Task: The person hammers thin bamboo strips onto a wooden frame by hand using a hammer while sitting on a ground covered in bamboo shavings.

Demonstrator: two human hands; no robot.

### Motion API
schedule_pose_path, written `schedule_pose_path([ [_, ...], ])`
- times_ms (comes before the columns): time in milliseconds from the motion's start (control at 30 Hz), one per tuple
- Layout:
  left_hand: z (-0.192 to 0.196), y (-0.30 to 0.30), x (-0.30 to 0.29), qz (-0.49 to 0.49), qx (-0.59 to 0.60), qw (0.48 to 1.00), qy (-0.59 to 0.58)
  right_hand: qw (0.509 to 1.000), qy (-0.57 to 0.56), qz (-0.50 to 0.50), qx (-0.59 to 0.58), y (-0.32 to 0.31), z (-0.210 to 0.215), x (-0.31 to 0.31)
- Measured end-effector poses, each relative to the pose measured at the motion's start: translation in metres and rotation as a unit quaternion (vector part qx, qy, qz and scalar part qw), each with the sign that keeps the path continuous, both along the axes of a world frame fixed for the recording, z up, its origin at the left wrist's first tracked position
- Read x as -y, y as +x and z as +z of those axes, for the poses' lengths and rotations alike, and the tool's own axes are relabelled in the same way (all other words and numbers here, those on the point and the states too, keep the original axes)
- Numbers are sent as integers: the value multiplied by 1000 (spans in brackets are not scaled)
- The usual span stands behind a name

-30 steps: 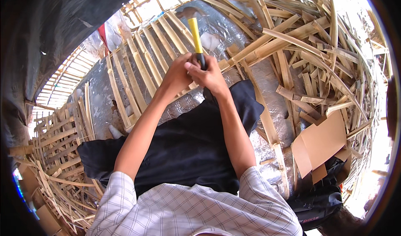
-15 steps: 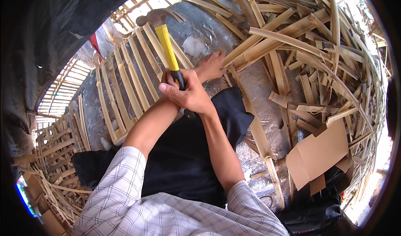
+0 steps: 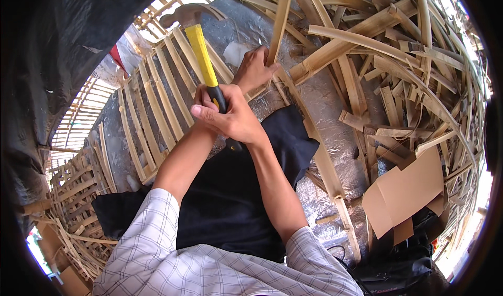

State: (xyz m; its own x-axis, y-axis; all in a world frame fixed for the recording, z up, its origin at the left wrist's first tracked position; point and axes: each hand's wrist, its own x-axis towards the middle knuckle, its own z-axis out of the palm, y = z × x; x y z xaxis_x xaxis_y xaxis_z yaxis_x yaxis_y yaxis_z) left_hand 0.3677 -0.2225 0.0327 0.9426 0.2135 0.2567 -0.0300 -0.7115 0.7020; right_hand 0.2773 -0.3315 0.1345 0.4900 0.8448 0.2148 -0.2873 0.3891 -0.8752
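Observation:
My arms cross at the wrists, right over left. My right hand (image 3: 226,112) is wrapped round the black grip of a claw hammer (image 3: 201,49), whose yellow shaft points up and away to the metal head. Beyond it, my left hand (image 3: 254,69) is closed on the near end of a bamboo strip (image 3: 281,20), which is tilted steeply upward. Left of both hands lies a frame of parallel bamboo slats (image 3: 166,99). The hammer head hangs over its far end. Part of my left wrist is hidden behind my right hand.
A tangled heap of split bamboo (image 3: 387,60) fills the right side. A long bamboo piece (image 3: 322,162) lies right of the black cloth (image 3: 230,207) over my lap. Cardboard (image 3: 403,191) sits at the lower right, a woven bamboo panel (image 3: 76,191) at the left.
My left hand has closed round a bamboo strip and raised it to a steeper tilt. My right hand, still holding the hammer, has shifted slightly left.

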Motion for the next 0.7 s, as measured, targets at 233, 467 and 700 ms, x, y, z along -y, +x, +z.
schedule_pose_path([
  [233, 42, 40, -24, 103, -68, 983, -138, 999, 16, 18, 22, -2, 1, 1],
  [467, 36, 78, -46, 47, -65, 991, -111, 996, 62, 23, 66, -7, -9, -10],
  [700, -3, 8, -7, -177, -72, 982, 14, 993, 47, 44, 97, -6, -9, -9],
])
